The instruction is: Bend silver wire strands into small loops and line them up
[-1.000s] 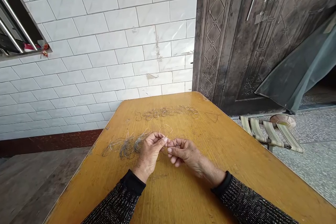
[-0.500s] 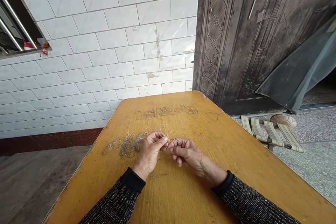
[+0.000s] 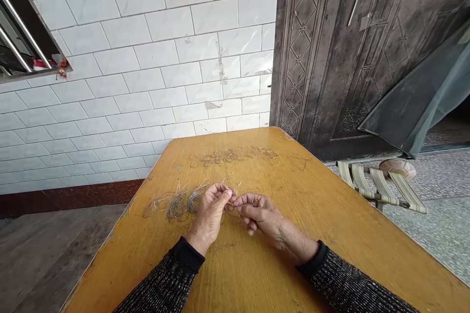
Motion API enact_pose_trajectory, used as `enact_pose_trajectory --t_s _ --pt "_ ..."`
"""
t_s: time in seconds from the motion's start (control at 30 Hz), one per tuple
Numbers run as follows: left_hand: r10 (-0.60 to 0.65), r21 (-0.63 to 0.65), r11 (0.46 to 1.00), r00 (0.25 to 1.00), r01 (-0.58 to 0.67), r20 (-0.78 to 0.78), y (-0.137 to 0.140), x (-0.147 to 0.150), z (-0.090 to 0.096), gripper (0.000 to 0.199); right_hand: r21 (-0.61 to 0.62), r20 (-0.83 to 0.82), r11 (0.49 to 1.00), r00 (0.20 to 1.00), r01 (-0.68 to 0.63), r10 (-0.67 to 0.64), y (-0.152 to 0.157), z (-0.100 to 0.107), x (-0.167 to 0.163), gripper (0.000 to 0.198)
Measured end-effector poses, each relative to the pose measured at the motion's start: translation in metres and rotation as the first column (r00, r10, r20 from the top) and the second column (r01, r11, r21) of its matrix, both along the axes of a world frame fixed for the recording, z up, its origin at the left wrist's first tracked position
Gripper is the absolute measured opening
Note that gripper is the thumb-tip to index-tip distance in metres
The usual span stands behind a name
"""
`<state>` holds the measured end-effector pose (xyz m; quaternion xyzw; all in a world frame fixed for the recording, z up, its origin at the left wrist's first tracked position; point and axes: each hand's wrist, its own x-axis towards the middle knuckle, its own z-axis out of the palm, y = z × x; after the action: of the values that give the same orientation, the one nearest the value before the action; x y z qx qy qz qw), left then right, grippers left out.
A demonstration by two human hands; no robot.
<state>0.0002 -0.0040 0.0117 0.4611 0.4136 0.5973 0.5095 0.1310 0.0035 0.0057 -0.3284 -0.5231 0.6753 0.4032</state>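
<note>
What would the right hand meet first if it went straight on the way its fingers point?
Probably the left hand, whose fingertips lie just ahead of the right hand; whether the two already touch is hard to tell.

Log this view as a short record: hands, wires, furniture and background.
Left hand: pinching thin wire between thumb and fingers
Right hand: pinching thin wire too; whether one piece, unclear
Beside left hand: tangled wire bundles
Farther back: row of wire loops
Surface: wooden table
Right of table: striped webbing stool
Background: white tiled wall, dark patterned door
</note>
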Motion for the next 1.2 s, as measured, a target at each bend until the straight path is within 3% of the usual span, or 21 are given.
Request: enact_pose_trajectory --t_s 0.3,0.53,0.77,1.0,1.1,1.2 --pt "-0.099 -0.033 0.994 0.985 0.104 0.14 -0.0013 0.0026 0.0026 0.022 0.004 0.046 1.0 0.999 -0.014 0.013 -0.0017 0.0004 -0.0002 0.013" --pt "-0.04 -0.041 0.998 0.992 0.045 0.12 0.0013 0.0032 0.0017 0.036 0.049 0.07 0.997 0.996 -0.056 0.053 -0.0028 -0.0017 -0.0009 0.016" --pt "-0.086 0.014 0.996 0.992 0.085 0.089 0.0021 0.0029 0.0008 0.041 0.111 0.083 0.989 0.992 -0.101 0.092 -0.0027 -0.0032 -0.0001 0.012" --pt "-0.003 -0.02 1.0 0.996 0.005 0.091 0.0016 0.0056 -0.0062 0.047 0.196 0.181 0.971 0.979 -0.133 0.097 0.0004 -0.0057 0.0009 0.01" --pt "-0.04 -0.043 0.998 0.991 0.046 0.126 0.0014 0.0049 -0.0064 0.047 0.159 0.211 0.978 0.973 -0.134 0.099 0.0013 -0.0067 0.0011 0.01" --pt "-0.13 -0.063 0.988 0.984 0.139 0.125 0.0002 0.0009 -0.0005 0.034 0.075 0.16 0.99 0.981 -0.121 0.108 0.0027 -0.0066 0.0031 0.011"
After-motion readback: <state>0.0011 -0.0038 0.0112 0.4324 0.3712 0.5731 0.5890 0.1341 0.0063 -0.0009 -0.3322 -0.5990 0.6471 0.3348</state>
